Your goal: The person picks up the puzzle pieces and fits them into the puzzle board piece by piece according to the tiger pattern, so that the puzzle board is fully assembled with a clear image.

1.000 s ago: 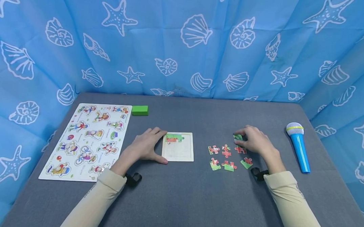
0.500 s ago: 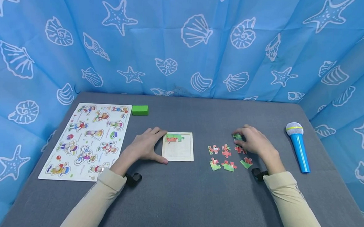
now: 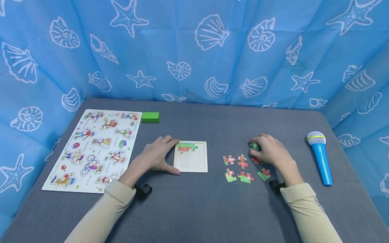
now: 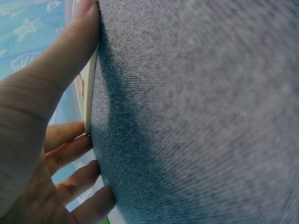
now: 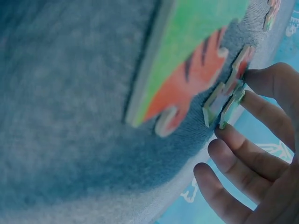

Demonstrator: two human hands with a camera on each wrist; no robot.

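A square puzzle board (image 3: 191, 163) lies mid-table, with green-and-red pieces (image 3: 187, 147) fitted along its top left. My left hand (image 3: 158, 157) holds the board's left side, thumb at the near corner and index finger at the far corner; the left wrist view shows the fingertips right at its edge. With thumb and fingers, my right hand (image 3: 271, 150) pinches a green puzzle piece (image 3: 254, 146) close over the table. Under that hand a red piece (image 3: 257, 160) is partly covered. Nearer the wrist lies a striped red-and-green piece (image 5: 187, 70), large in the right wrist view.
Several loose puzzle pieces (image 3: 242, 161) lie between the board and my right hand. A white picture board with figures (image 3: 92, 151) lies at left, a green block (image 3: 150, 117) beside its top corner. A blue toy microphone (image 3: 321, 161) lies at right. A blue curtain (image 3: 197, 63) hangs behind the table.
The green piece has tilted slightly in my right fingers and shifted a little left. My left hand and the board stay in place.
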